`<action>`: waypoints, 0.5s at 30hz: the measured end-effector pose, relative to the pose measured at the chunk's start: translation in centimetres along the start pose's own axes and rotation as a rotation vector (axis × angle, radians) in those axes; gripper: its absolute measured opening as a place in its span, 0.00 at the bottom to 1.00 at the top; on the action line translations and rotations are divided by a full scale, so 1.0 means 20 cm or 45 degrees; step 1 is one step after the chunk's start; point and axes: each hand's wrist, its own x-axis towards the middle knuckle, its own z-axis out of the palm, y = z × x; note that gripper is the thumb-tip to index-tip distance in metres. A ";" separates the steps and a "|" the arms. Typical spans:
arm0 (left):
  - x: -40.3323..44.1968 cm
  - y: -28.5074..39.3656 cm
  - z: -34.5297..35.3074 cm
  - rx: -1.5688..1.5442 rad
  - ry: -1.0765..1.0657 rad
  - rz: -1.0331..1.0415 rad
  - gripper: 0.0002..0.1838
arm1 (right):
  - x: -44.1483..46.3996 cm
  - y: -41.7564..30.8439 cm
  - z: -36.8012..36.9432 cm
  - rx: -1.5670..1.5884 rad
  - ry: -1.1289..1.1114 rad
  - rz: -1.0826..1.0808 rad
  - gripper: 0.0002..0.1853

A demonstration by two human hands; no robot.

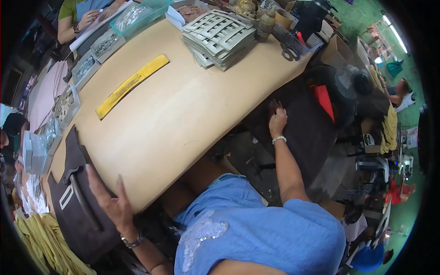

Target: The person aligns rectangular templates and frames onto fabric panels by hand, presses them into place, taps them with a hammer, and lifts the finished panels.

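Note:
My left hand (112, 201) is raised at the table's near left edge, fingers spread and holding nothing. Beside it, a dark brown panel (91, 233) with a strap handle (85, 201) and a white rectangular frame (66, 198) hangs over the edge. On my right, my right hand (277, 120) has its fingers curled in against a dark brown sheet (305, 137) below the table's edge; its fingertips are partly lost against the dark material. A yellow strip (133, 86) with dark marks lies across the tan tabletop (151, 142).
A stack of cut-out templates (220, 36) and scissors (290, 52) sit at the far end. Small-part trays (107, 45) line the far left side, where another person's hands (89, 18) work. A red piece (323, 103) lies beyond the brown sheet. Yellow cloth (46, 243) hangs lower left.

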 end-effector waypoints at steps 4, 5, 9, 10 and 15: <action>-0.03 0.12 0.13 -0.209 -0.068 -0.088 0.36 | 0.05 -0.02 -0.03 0.099 0.031 0.182 0.12; -0.04 0.14 0.15 -0.238 -0.089 -0.093 0.37 | 0.06 -0.01 -0.03 0.132 0.038 0.216 0.11; -0.06 0.16 0.20 -0.316 -0.158 -0.088 0.38 | 0.11 0.00 -0.07 0.208 -0.027 0.263 0.09; -0.07 0.16 0.21 -0.326 -0.174 -0.085 0.38 | 0.12 0.02 -0.07 0.268 -0.047 0.291 0.09; -0.11 0.14 0.26 -0.452 -0.251 -0.134 0.36 | 0.22 0.00 -0.15 0.351 -0.166 0.403 0.13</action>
